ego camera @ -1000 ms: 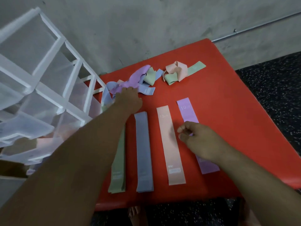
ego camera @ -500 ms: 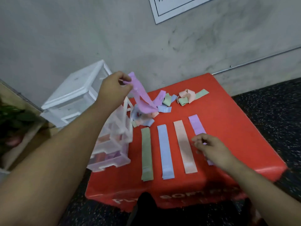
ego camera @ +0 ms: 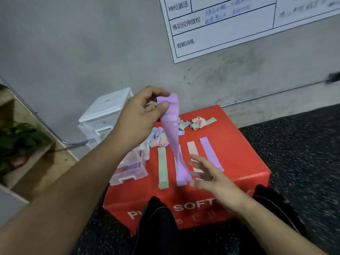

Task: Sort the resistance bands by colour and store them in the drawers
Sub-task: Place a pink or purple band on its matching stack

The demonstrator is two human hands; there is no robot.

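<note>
Sorting. Left hand [ego camera: 138, 118] pinches purple band [ego camera: 172, 137] above worktop [ego camera: 239, 148]; right hand [ego camera: 211, 179] fingers spread near its tail. Next: lay onto worktop's purple strip [ego camera: 211, 153].

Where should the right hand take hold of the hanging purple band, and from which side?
Its free lower end, pinched across the flat faces, coming from the right. The purple band hangs from the left hand, which pinches its top; it twists midway, but the bottom lies wide and flat beside the open right hand.
</note>
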